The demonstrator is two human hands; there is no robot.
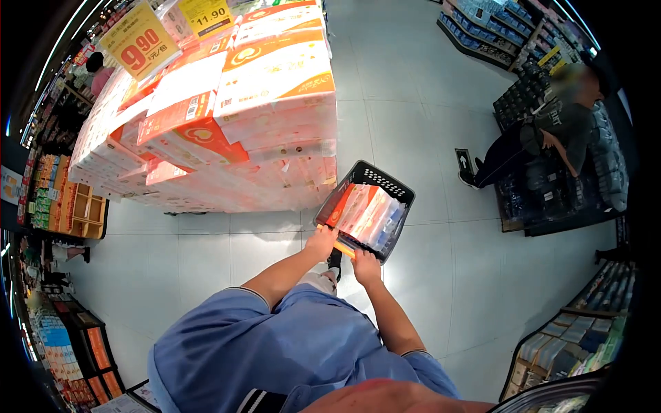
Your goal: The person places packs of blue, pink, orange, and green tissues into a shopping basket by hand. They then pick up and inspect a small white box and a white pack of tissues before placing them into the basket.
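Note:
In front of me is a black shopping basket (pixel 399 180) with an orange-yellow handle (pixel 342 248) across its near side. My left hand (pixel 321 243) is wrapped round the left end of that handle. The right end is gripped by my right hand (pixel 365 267), its fingers curled over the bar. Inside the basket lie orange-and-white tissue packs (pixel 358 212), with some clear and blue packaging (pixel 392 224) along their right side. Part of the basket's near wall is hidden behind my hands.
A large stack of orange-and-white tissue packs (pixel 275 82) with yellow price signs (pixel 141 41) stands just ahead on the left. Grey tiled floor (pixel 413 289) surrounds the basket. At the right, a person (pixel 564 124) is beside dark shelves (pixel 516 103). More shelves (pixel 79 213) line the left.

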